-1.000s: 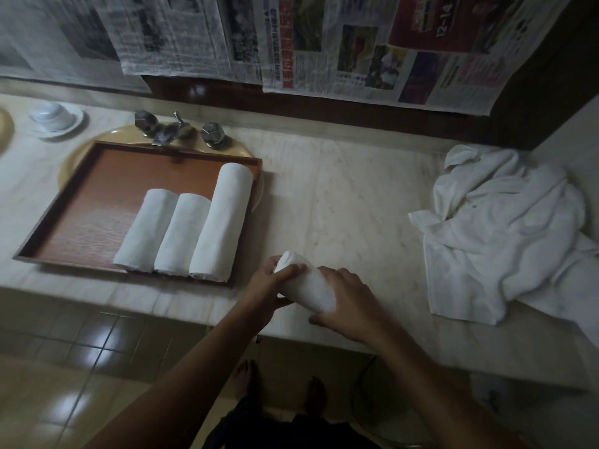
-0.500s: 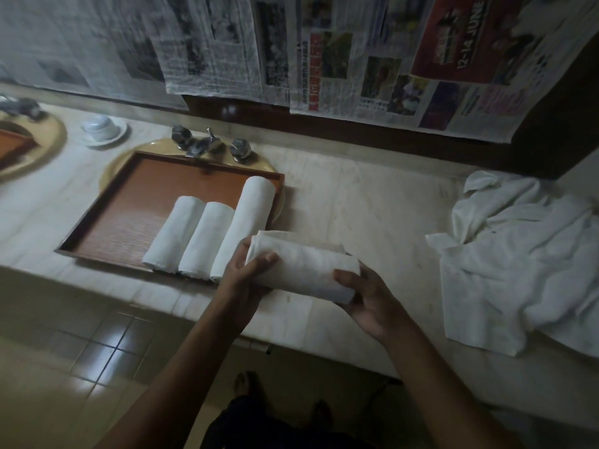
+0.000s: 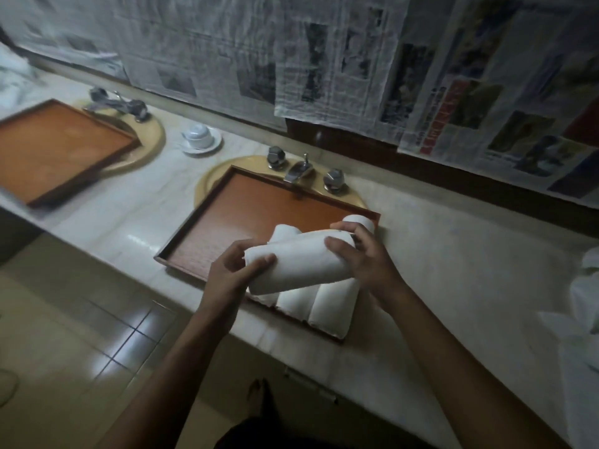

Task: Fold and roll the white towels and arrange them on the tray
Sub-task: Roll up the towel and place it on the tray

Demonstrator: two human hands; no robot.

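I hold a rolled white towel (image 3: 299, 265) crosswise in the air above the brown wooden tray (image 3: 240, 215). My left hand (image 3: 231, 277) grips its left end and my right hand (image 3: 364, 257) grips its right end. Under it, three rolled towels (image 3: 330, 307) lie side by side at the tray's right end, partly hidden by the held roll. The tray sits over a yellow sink (image 3: 207, 186). A heap of unfolded white towels (image 3: 583, 306) shows at the right edge of the marble counter.
A second brown tray (image 3: 55, 153) rests over another sink at the left. A white cup on a saucer (image 3: 199, 139) stands between the sinks. Metal taps (image 3: 301, 168) stand behind the near tray. Newspaper covers the wall. Tiled floor lies below the counter edge.
Both hands lifted the rolled towel off the counter and carried it left, so it now hangs over the three rolls on the tray. The view swung left, bringing the second tray into sight.
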